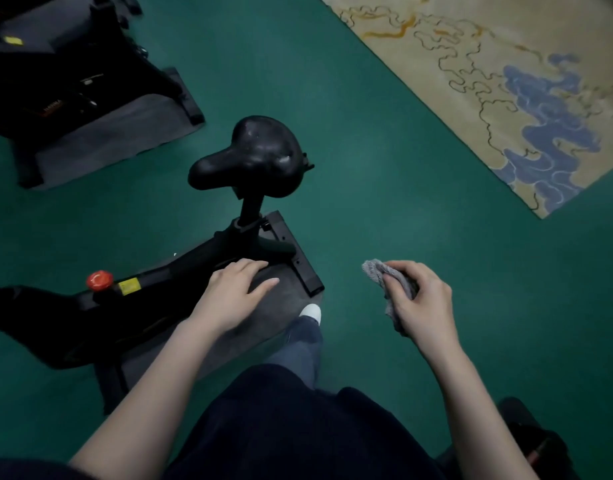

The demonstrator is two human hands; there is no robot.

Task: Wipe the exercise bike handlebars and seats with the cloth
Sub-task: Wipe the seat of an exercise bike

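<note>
**Cloth in right hand, off the seat**

Cloth: grey, bunched up, below and to the right of the seat, well apart from it and over bare floor. It touches no part of the bike.

Right hand: fingers and thumb curled round the cloth. One wad sticks out past the fingertips towards the seat, and another bit hangs out under the palm.

Left hand: directly below the seat, palm down, fingers straight and slightly spread, holding nothing. It sits over the bike frame and the edge of the grey mat. I can't tell whether it touches either.

Seat: black, glossy, with a few pale scuffs on top, nose pointing left. The seat post drops straight down from it into the frame. The rear stabiliser bar runs below the seat and slightly right.

Red knob and yellow label: on the frame, below the seat and well to its left.

White shoe tip and blue trouser leg: below the seat, at the mat's edge, between the two hands.

Second bike: above and left of the seat, on its own grey mat, only partly in frame.

Green floor: all round the seat. The patterned beige and blue rug lies to the upper right, well apart.
</note>
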